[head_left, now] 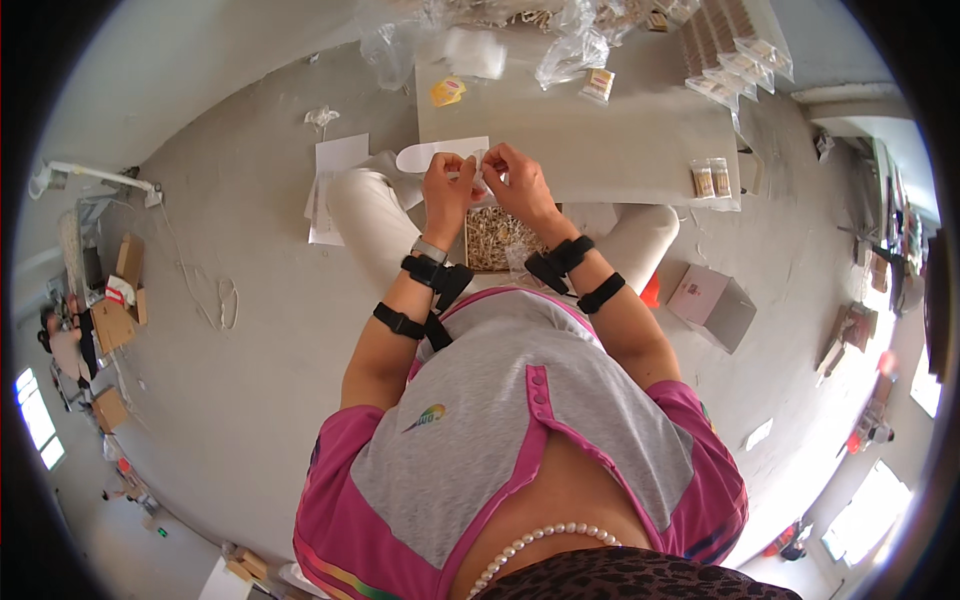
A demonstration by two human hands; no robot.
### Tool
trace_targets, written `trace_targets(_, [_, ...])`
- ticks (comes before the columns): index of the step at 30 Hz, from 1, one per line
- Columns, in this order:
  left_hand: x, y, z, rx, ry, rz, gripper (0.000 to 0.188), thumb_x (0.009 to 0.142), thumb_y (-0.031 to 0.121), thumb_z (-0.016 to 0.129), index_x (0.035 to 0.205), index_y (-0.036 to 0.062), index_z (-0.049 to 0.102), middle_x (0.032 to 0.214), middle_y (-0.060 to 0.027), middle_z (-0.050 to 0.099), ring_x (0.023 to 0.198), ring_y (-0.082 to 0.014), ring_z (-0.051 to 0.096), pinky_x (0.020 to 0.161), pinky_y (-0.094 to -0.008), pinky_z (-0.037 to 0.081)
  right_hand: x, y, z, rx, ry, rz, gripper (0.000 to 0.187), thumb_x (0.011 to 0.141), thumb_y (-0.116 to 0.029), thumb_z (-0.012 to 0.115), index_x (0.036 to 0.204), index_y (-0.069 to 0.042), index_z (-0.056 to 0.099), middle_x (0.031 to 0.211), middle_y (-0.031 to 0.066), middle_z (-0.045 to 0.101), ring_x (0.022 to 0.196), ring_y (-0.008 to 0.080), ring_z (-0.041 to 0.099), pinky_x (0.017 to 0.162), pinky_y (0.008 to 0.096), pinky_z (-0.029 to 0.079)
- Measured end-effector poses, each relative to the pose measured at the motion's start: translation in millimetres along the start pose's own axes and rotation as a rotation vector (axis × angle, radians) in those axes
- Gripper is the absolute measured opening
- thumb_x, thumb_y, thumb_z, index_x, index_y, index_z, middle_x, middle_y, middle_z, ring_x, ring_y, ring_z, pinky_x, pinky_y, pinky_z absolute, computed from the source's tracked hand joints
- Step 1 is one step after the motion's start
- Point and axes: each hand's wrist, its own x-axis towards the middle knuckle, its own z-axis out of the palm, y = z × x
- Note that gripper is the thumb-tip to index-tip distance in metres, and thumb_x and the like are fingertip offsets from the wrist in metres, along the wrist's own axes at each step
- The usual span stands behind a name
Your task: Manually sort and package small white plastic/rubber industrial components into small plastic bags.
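My left hand (449, 186) and my right hand (520, 186) meet over the table's near edge, fingers pinched together. Between the fingertips is a small clear plastic bag (479, 160), partly hidden by them. Just below, a box of small pale wooden pieces (492, 243) sits between my knees. A crumpled clear bag (517, 258) lies at its right side. Close behind my left hand is a white sheet with a rounded end (418, 157).
The table (590, 150) holds a yellow packet (447, 91), a filled packet (597, 85), two small packs (711, 178), loose clear bags (572, 55) and stacked bagged packs (735, 60). Papers (330, 195) hang left of my knee. A white carton (712, 305) stands on the floor at right.
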Motion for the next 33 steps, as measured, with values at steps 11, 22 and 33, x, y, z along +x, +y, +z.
trace_targets(11, [-6, -6, -24, -0.297, 0.104, -0.126, 0.018, 0.093, 0.009, 0.071, 0.097, -0.0035, 0.059, 0.088, -0.0083, 0.067, 0.065, -0.0178, 0.072, 0.06, -0.0287, 0.06, 5, -2, 37, 0.1, -0.015, -0.003, 0.013, 0.092, -0.007, 0.067, 0.1, 0.003, 0.062, 0.093, 0.016, 0.071, 0.085, 0.0272, 0.072, 0.078, 0.0363, 0.057])
trace_targets(22, [18, -20, -52, 0.004, 0.334, 0.187, 0.01, 0.087, -0.002, 0.07, 0.089, -0.0015, 0.059, 0.081, -0.0069, 0.068, 0.072, -0.0151, 0.071, 0.068, -0.0273, 0.06, 24, 10, 64, 0.056, -0.08, 0.017, 0.015, 0.09, -0.007, 0.069, 0.1, 0.001, 0.062, 0.095, 0.0148, 0.07, 0.085, 0.027, 0.072, 0.076, 0.0365, 0.057])
trace_targets(33, [38, -33, -69, 0.315, 0.551, 0.407, 0.014, 0.084, -0.001, 0.072, 0.091, 0.0023, 0.062, 0.096, -0.0083, 0.059, 0.077, -0.0178, 0.064, 0.069, -0.0283, 0.057, 86, 18, 106, -0.225, -0.158, -0.228, 0.022, 0.089, -0.011, 0.074, 0.101, -0.002, 0.059, 0.089, 0.0141, 0.067, 0.079, 0.0287, 0.07, 0.071, 0.0374, 0.056])
